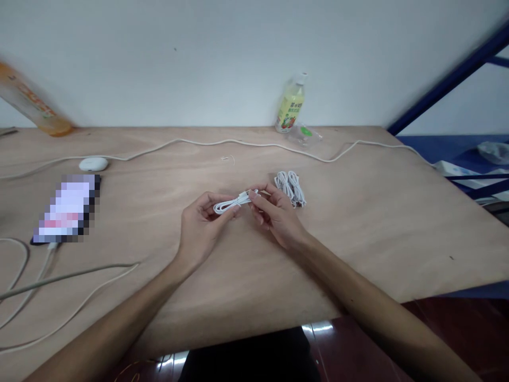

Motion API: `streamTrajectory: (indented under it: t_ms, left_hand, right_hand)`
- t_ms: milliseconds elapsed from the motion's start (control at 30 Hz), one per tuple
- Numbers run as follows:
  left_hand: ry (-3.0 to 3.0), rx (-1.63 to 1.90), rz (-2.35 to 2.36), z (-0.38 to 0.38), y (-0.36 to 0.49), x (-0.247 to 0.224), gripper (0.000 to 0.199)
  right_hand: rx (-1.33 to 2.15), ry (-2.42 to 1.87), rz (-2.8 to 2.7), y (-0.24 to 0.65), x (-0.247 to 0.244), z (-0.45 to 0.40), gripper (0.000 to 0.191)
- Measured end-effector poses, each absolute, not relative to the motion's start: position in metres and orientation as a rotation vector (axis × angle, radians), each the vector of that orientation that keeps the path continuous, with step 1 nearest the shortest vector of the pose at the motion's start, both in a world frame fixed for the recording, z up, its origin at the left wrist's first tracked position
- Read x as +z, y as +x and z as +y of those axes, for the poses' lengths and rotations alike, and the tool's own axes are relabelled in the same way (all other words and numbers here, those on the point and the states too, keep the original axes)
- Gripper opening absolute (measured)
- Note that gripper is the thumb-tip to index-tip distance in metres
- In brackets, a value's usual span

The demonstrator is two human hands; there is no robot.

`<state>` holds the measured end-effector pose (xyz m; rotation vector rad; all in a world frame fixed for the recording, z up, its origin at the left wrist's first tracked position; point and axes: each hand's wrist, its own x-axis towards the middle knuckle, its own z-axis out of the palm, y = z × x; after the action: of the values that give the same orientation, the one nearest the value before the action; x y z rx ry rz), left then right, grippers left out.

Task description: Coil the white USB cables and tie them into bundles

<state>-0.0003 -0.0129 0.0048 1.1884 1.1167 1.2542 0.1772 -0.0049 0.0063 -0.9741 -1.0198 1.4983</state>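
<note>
Between my two hands is a white cable, coiled into a small bundle and held just above the wooden table. My left hand is closed on the looped end, thumb below and fingers behind. At the other end, my right hand pinches the bundle between thumb and forefinger, near what looks like its plug. Just beyond my right hand lie a few more coiled white cables, side by side on the table.
A long white cord crosses the table near the wall. At the back stand a yellow-labelled bottle and clear plastic packaging. On the left are an orange drink bottle, a white case and a plugged-in phone.
</note>
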Motion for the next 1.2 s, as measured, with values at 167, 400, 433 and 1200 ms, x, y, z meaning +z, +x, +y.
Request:
streamTrajectory:
  t_ms: [167, 400, 433, 1200]
  left_hand:
    - [1.225, 1.303, 1.132, -0.014, -0.0004, 0.0013, 0.027]
    - [1.27, 1.285, 1.144, -0.0144, -0.0016, 0.0013, 0.025]
    - [1.271, 1.287, 1.142, -0.0143, -0.0015, 0.0015, 0.026]
    - [1.328, 1.372, 1.149, -0.0144, -0.0015, 0.0007, 0.023]
  right_hand:
    - [1.515, -0.957, -1.022, 0.1773, 0.0044, -0.0052, 0.051]
    - [1.546, -0.94, -1.005, 0.1778, 0.004, -0.0049, 0.053]
    - [1.546, -0.942, -0.999, 0.1778, 0.0042, -0.005, 0.053]
    - [1.63, -0.914, -0.958, 0.177, 0.0069, -0.0071, 0.052]
